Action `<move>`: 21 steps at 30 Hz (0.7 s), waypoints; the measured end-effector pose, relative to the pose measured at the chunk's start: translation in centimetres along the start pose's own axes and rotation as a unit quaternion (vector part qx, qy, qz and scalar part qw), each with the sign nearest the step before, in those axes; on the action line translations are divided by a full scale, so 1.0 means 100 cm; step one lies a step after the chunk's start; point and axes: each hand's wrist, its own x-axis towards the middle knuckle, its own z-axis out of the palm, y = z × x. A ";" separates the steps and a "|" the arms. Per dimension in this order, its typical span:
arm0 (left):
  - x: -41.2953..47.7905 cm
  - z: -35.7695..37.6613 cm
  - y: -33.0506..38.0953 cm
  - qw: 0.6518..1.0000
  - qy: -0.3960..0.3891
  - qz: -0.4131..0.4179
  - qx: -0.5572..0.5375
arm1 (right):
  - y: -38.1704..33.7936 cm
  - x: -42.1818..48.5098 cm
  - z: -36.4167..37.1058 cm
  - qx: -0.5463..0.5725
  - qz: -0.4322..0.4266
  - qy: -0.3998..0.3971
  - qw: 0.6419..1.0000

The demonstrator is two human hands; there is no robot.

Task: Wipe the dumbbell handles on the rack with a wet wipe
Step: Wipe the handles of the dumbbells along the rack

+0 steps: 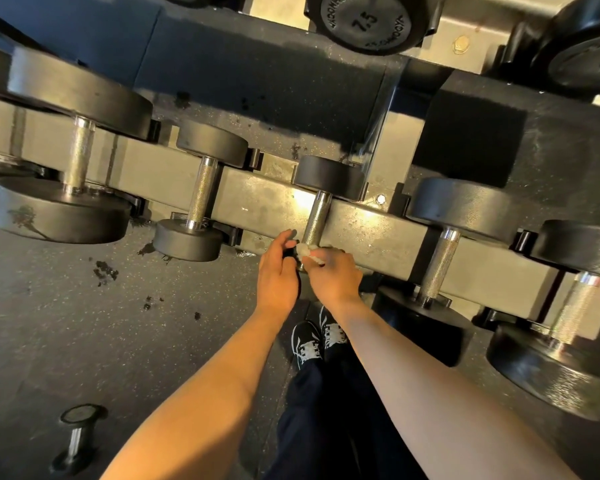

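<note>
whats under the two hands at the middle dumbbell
The near end of the middle dumbbell's handle runs under the right hand and left hand, with the crumpled wet wipe between them. Its near head is covered.

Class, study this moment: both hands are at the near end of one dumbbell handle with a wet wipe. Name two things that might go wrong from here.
1. The wet wipe is bunched small in the right hand, so it may miss much of the knurled handle.
2. The left hand sits beside the handle's near end, where fingers might get pinched if the dumbbell rolls.
</note>
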 end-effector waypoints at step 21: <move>0.009 0.007 -0.009 0.996 0.008 0.042 0.074 | -0.019 0.025 -0.003 0.232 0.093 0.049 0.967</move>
